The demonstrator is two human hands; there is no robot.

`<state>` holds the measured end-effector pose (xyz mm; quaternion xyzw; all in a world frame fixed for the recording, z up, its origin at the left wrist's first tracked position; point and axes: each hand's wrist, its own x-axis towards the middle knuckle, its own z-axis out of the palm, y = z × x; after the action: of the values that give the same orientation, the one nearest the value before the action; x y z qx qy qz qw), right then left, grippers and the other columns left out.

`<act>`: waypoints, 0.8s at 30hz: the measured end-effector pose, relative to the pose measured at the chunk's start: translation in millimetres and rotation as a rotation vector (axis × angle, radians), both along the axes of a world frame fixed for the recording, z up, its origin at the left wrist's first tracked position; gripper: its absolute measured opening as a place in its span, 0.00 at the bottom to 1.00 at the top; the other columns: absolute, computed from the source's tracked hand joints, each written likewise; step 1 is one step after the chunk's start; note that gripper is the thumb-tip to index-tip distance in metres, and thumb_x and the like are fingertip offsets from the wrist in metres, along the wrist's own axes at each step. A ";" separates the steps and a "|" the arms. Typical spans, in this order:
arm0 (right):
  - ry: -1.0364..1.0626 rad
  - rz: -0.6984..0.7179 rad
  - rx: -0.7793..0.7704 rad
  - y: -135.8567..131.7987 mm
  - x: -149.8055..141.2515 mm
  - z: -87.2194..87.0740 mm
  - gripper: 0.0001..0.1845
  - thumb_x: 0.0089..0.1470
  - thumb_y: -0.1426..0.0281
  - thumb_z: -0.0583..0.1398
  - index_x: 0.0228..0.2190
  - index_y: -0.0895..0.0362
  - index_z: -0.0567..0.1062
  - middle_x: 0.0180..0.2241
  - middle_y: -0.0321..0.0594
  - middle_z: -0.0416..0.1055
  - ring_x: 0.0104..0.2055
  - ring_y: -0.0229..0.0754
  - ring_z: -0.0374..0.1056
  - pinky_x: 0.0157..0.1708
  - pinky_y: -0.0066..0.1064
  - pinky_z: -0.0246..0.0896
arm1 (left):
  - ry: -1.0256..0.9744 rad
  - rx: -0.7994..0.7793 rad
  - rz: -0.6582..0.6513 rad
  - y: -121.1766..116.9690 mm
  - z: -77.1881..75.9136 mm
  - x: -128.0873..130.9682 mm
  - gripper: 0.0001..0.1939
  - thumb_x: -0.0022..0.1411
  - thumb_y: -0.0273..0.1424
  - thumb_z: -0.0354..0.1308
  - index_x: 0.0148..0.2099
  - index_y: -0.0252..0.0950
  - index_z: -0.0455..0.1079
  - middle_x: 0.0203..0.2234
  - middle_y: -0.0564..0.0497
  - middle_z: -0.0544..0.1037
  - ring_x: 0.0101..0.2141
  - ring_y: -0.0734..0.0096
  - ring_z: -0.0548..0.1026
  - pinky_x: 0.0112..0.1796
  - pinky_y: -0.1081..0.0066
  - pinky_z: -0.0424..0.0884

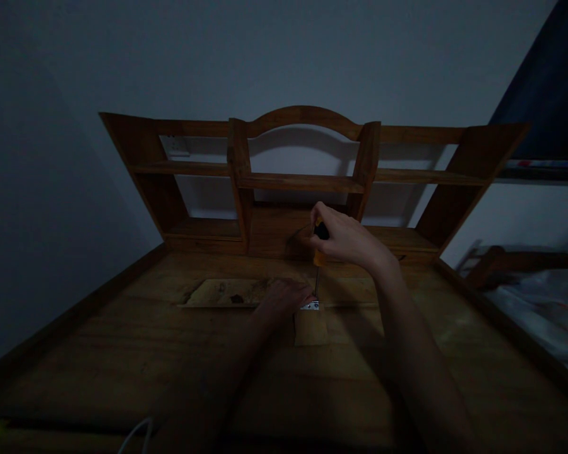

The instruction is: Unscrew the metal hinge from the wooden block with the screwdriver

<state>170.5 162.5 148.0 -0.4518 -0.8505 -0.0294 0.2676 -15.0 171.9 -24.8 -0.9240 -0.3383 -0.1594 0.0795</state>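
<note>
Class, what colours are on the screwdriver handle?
The screwdriver handle is black and yellow-orange, as the head view shows.

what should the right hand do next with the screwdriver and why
Probably a small, gentle turn of the screwdriver: the right hand grips its handle, the shaft stands nearly upright with its tip down at the metal plate, and the left hand is right there, seemingly steadying the work.

I can see 1 left hand point(284, 297), 1 right hand point(344, 237), 1 screwdriver point(319, 259), 1 metal plate point(311, 306), 1 desk point(123, 331), 1 shelf unit point(303, 183) and just 1 white cable point(133, 429) from here.
</note>
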 end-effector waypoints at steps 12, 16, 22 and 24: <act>-0.050 -0.017 0.034 2.3 -0.7 0.0 0.08 0.59 0.68 0.57 0.41 0.53 0.67 0.39 0.41 0.75 0.42 0.47 0.71 0.41 0.36 0.57 | -0.280 -0.236 0.011 2.3 -2.1 1.2 0.13 0.72 0.36 0.58 0.38 0.34 0.74 0.29 0.51 0.79 0.30 0.69 0.75 0.33 0.71 0.65; -0.030 -0.024 0.002 0.4 -4.4 -0.2 0.09 0.57 0.65 0.57 0.40 0.53 0.65 0.41 0.42 0.74 0.43 0.48 0.71 0.43 0.37 0.58 | -0.595 -0.444 -0.024 13.7 -14.1 5.6 0.10 0.66 0.35 0.64 0.43 0.33 0.74 0.31 0.53 0.78 0.30 0.74 0.75 0.32 0.75 0.69; -0.006 -0.014 -0.045 -2.4 -5.1 0.9 0.10 0.56 0.65 0.57 0.40 0.52 0.64 0.42 0.42 0.72 0.44 0.49 0.70 0.44 0.39 0.60 | -0.725 -0.626 -0.071 18.6 -17.1 3.1 0.13 0.60 0.31 0.68 0.46 0.34 0.76 0.37 0.49 0.82 0.37 0.68 0.79 0.42 0.69 0.75; -0.012 -0.009 -0.047 -2.3 -5.0 1.0 0.09 0.56 0.65 0.56 0.39 0.52 0.64 0.42 0.42 0.72 0.45 0.50 0.70 0.45 0.39 0.60 | -0.700 -0.645 -0.094 16.8 -13.3 3.0 0.08 0.62 0.29 0.66 0.43 0.34 0.77 0.37 0.49 0.83 0.39 0.67 0.80 0.43 0.69 0.74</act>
<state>165.6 160.2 149.1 -0.4615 -0.8506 -0.0136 0.2516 -12.0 188.7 -38.1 -0.8066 -0.3349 -0.3512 -0.3375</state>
